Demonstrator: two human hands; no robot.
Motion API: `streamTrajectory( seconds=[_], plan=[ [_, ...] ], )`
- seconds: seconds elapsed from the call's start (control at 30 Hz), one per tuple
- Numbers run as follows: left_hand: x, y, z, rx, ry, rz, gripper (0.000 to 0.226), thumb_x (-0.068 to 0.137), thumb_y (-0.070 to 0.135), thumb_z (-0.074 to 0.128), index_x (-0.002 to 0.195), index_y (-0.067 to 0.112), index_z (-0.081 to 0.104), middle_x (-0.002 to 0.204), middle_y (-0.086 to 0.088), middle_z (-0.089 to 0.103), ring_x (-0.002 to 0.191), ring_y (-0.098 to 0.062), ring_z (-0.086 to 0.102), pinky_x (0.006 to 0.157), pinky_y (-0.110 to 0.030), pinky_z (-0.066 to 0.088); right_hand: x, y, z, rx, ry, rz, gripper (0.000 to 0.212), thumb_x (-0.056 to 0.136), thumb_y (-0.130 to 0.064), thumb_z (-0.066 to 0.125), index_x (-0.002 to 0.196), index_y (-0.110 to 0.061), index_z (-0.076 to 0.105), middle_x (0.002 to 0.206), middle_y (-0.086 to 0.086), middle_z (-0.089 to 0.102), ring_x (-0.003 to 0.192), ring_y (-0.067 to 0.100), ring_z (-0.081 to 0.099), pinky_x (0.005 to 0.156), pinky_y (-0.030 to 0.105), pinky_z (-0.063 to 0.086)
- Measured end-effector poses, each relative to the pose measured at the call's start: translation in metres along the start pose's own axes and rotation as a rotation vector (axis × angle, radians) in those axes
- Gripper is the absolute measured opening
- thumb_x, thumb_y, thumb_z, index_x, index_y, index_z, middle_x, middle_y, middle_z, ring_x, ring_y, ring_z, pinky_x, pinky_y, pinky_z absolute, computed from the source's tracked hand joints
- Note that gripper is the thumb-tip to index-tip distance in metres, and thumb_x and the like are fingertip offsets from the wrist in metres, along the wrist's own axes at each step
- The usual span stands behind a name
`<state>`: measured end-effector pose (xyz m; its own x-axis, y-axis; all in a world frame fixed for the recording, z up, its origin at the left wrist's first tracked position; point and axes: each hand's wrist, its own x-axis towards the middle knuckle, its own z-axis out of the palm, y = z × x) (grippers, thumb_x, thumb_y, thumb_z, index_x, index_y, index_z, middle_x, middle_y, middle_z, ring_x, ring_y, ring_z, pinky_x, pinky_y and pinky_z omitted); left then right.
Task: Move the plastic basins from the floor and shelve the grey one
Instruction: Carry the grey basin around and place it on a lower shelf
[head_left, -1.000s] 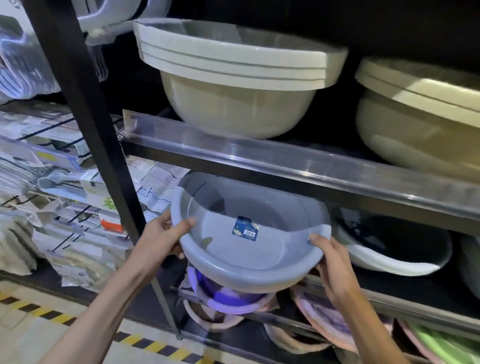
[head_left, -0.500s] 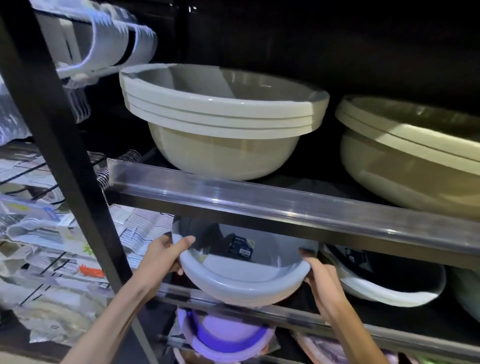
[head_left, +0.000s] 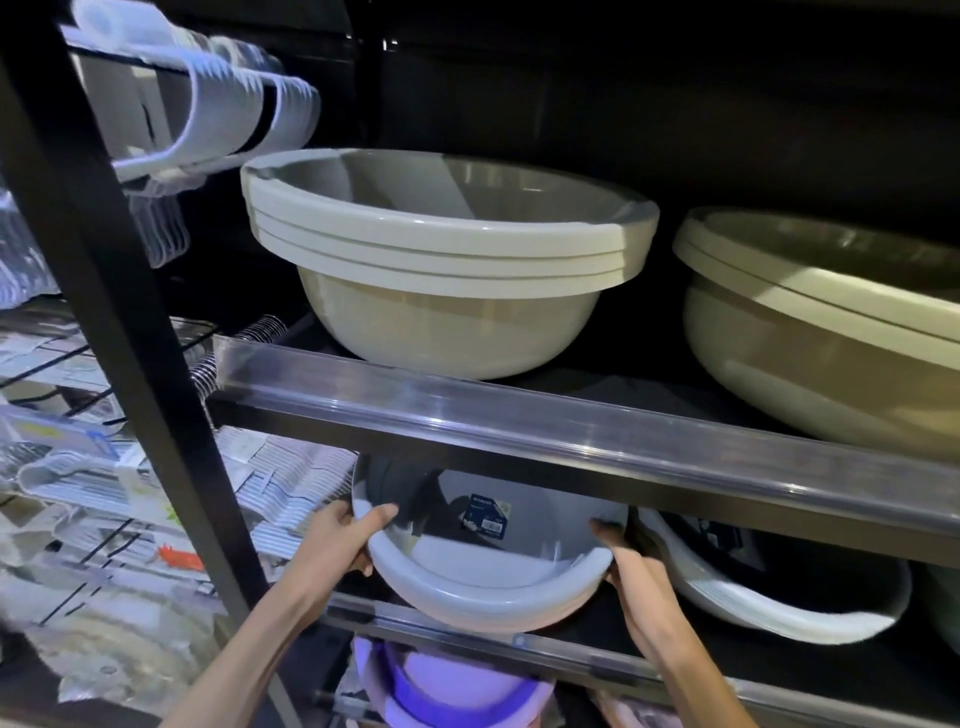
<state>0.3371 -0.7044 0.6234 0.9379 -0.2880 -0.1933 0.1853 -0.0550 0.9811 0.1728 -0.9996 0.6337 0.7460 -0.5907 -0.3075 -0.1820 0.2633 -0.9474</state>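
With our left hand (head_left: 340, 535) and right hand (head_left: 626, 564) each clamped on opposite sides of the grey basin's (head_left: 488, 566) rim, we have pushed it deeper than a second ago, so it now sits tilted in the middle shelf (head_left: 467, 642) opening, which we judge nearly finishes the shelving. Its far rim is hidden behind the clear shelf-edge strip (head_left: 571, 431) above, and its blue label (head_left: 485, 514) is too dim to read. Whether its base touches the shelf we cannot tell.

shelf rail (head_left: 571, 431) low overhead; white basin stack (head_left: 779, 608) crowds right.
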Motion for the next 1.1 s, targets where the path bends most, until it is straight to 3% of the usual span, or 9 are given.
streamTrajectory(
  seconds=[0.2,0.3,0.37,0.43,0.6,0.77,0.9,1.03,1.1],
  plan=[
    [-0.011,-0.004,-0.001,-0.004,-0.041,0.003,0.046,0.091,0.031,0.076,0.108,-0.010,0.061,0.061,-0.004,0.064,0.049,-0.016,0.054,0.047,-0.026,0.048,0.000,0.005,-0.003,-0.043,-0.030,0.011,0.031,0.094,-0.017,0.062,0.108,0.008,0.074,0.103,0.025,0.077,0.111,0.039,0.068,0.112,0.054,0.041],
    [-0.026,-0.005,-0.002,0.003,-0.083,0.018,0.058,0.085,0.045,0.077,0.124,0.005,0.062,0.084,-0.012,0.076,0.071,-0.025,0.071,0.061,-0.032,0.056,-0.007,0.010,-0.007,-0.084,-0.050,0.006,0.045,0.095,-0.030,0.065,0.117,0.009,0.067,0.113,0.025,0.074,0.115,0.034,0.068,0.110,0.052,0.045],
    [-0.042,-0.012,-0.006,0.051,-0.138,0.033,0.066,0.082,0.054,0.078,0.137,0.025,0.056,0.100,-0.012,0.078,0.089,-0.026,0.076,0.072,-0.032,0.060,-0.019,0.021,-0.008,-0.112,-0.033,0.008,0.063,0.090,-0.042,0.072,0.131,0.002,0.055,0.116,0.016,0.073,0.109,0.025,0.072,0.102,0.049,0.052],
    [-0.056,-0.019,-0.006,0.087,-0.169,0.060,0.070,0.083,0.056,0.077,0.144,0.038,0.048,0.100,-0.006,0.078,0.091,-0.022,0.077,0.073,-0.029,0.062,-0.034,0.035,-0.006,-0.127,-0.015,-0.010,0.084,0.081,-0.050,0.079,0.148,-0.016,0.043,0.117,0.011,0.071,0.101,0.021,0.074,0.095,0.045,0.056],
    [-0.066,-0.032,0.007,0.094,-0.075,0.173,0.065,0.090,0.045,0.074,0.148,0.041,0.045,0.094,-0.006,0.076,0.083,-0.019,0.077,0.070,-0.022,0.060,-0.057,0.056,0.018,-0.141,-0.028,-0.092,0.118,0.051,-0.079,0.081,0.153,-0.048,0.030,0.117,0.005,0.073,0.111,0.023,0.070,0.101,0.053,0.052],
    [-0.058,-0.039,0.000,0.159,-0.087,0.202,0.072,0.078,0.071,0.072,0.143,0.052,0.047,0.095,-0.007,0.075,0.087,-0.018,0.076,0.078,-0.030,0.059,-0.056,0.058,0.020,-0.120,-0.039,-0.151,0.107,0.058,-0.077,0.080,0.151,-0.047,0.035,0.108,0.008,0.076,0.104,0.026,0.073,0.097,0.053,0.055],
    [-0.047,-0.042,-0.002,0.181,-0.098,0.211,0.072,0.077,0.072,0.073,0.141,0.047,0.052,0.095,-0.005,0.075,0.088,-0.015,0.074,0.088,-0.040,0.059,-0.049,0.057,0.020,-0.157,0.000,-0.227,0.090,0.068,-0.066,0.077,0.145,-0.032,0.048,0.093,0.009,0.073,0.089,0.016,0.074,0.079,0.033,0.060],
    [-0.035,-0.035,0.000,0.245,-0.077,0.181,0.088,0.072,0.078,0.071,0.144,0.032,0.051,0.098,-0.007,0.074,0.090,-0.015,0.074,0.090,-0.044,0.059,-0.035,0.053,0.023,-0.194,0.019,-0.213,0.055,0.070,-0.067,0.073,0.115,-0.038,0.063,0.097,0.010,0.073,0.090,0.018,0.074,0.075,0.028,0.059],
    [-0.030,-0.030,0.002,0.274,-0.080,0.181,0.088,0.070,0.082,0.069,0.138,0.030,0.055,0.098,-0.007,0.075,0.087,-0.014,0.075,0.088,-0.044,0.060,-0.027,0.051,0.024,-0.225,0.036,-0.195,0.052,0.068,-0.070,0.070,0.105,-0.034,0.063,0.100,0.009,0.073,0.086,0.011,0.074,0.079,0.031,0.060]
  ],
)
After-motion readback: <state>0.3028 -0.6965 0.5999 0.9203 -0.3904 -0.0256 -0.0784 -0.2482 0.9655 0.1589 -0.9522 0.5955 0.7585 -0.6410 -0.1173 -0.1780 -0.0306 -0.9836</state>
